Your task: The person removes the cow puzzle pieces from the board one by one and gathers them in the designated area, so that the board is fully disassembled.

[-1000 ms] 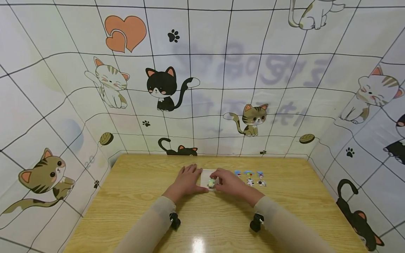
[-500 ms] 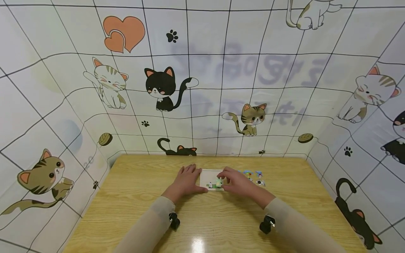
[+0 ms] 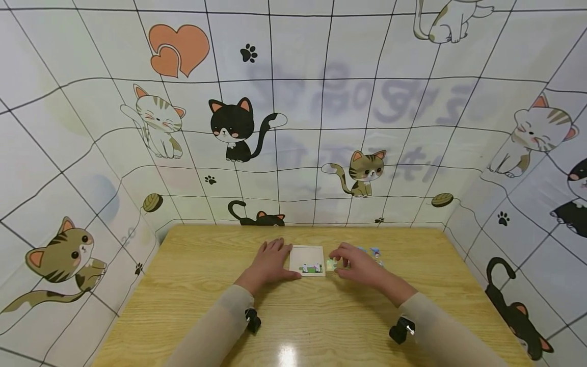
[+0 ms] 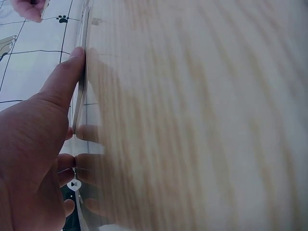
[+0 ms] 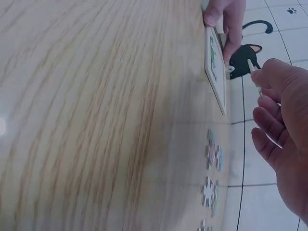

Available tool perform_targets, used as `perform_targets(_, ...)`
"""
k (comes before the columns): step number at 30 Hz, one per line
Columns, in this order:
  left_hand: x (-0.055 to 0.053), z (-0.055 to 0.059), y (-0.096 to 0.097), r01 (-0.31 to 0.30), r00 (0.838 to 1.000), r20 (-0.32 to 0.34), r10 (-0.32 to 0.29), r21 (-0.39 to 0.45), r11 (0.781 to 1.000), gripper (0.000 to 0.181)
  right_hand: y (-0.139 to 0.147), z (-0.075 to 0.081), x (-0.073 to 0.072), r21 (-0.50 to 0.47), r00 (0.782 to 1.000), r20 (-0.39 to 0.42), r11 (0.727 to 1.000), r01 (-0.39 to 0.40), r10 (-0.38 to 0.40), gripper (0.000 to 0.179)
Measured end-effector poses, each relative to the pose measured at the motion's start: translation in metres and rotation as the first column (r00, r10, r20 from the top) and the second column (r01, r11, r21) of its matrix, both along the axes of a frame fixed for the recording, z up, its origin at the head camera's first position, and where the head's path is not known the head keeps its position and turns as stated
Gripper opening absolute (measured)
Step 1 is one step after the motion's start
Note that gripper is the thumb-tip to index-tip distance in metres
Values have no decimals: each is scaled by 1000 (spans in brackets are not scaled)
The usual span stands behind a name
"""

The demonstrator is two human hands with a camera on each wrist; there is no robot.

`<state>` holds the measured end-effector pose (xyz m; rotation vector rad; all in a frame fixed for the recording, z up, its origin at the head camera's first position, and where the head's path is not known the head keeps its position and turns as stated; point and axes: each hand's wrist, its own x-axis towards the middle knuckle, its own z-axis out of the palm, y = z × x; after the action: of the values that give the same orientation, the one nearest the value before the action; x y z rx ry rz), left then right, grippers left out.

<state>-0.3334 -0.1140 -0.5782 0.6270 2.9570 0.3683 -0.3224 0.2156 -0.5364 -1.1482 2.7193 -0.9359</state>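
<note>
A small white-framed puzzle tray (image 3: 306,254) lies on the wooden table, with joined jigsaw pieces (image 3: 312,268) along its bottom edge. My left hand (image 3: 269,265) rests with fingers spread at the tray's left side, thumb by the lower left corner. Just right of the tray, my right hand (image 3: 358,265) pinches a light green jigsaw piece (image 3: 331,264) between thumb and fingertips. The right wrist view shows this piece (image 5: 255,79) edge-on and raised above the table. In the left wrist view, the left thumb (image 4: 72,67) touches the tray's edge.
Several loose jigsaw pieces (image 3: 376,253) lie to the right of the tray, partly hidden behind the right hand. Cloth walls (image 3: 302,112) printed with cats and grid lines stand around the back and sides of the table (image 3: 206,306).
My right hand has moved right with the green piece, from over the tray to beyond its right edge. Joined pieces in the tray are now uncovered. The left hand stays put.
</note>
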Motion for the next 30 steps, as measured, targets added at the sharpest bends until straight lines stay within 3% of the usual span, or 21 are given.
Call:
perform_targets(10, -1, -1, -1, 7, 1000, 0, -7, -2, 1000, 107, 21, 0, 4, -41, 1000, 25, 999, 1, 0, 30)
perform_targets(19, -4, -7, 1, -24, 1000, 15, 24, -10, 1000, 108, 32, 2, 9, -12, 997, 72, 999, 37, -36, 34)
perform_targets(30, -6, -8, 0, -14, 1000, 5, 14, -11, 1000, 108, 44, -2, 13, -14, 993, 98, 998, 64, -62, 34)
